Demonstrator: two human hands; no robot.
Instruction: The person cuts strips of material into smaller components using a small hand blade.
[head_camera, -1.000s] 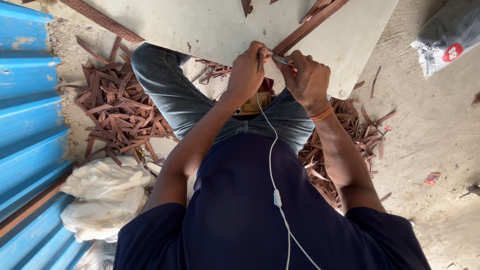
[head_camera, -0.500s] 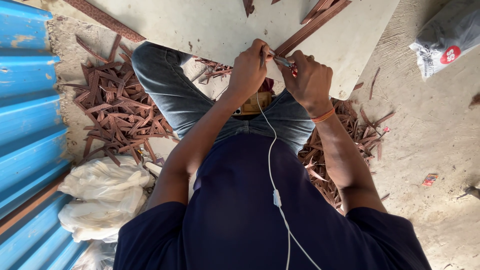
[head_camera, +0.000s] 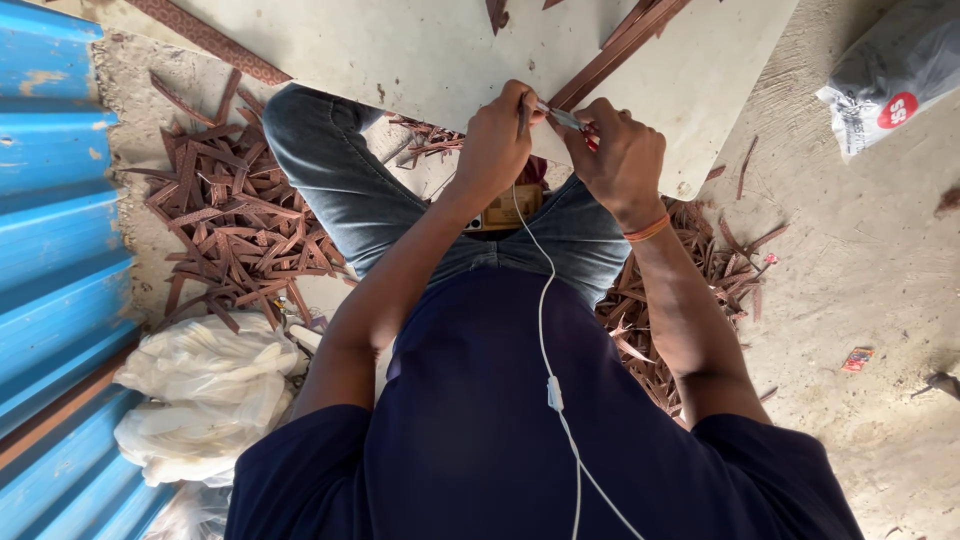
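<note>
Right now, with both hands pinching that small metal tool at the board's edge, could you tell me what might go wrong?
The small metal tool sits close between the left hand and right hand, so a slip might nick a finger. The white earphone cable hangs just under the hands and could snag. Brown offcuts crowd the knees and may poke.

Occlusions and cut-offs, head view
Small metal tool mostly buried between left hand and right hand; only a short shiny bit is seen, kind can't be told. Fingertips of both hands are folded out of sight. Brown strip is cut by the top edge, its near end hidden behind the hands. Pale board is cropped at the top. Grey bag is cut by the right edge. Small tan object between the knees is half covered, not identifiable
</note>
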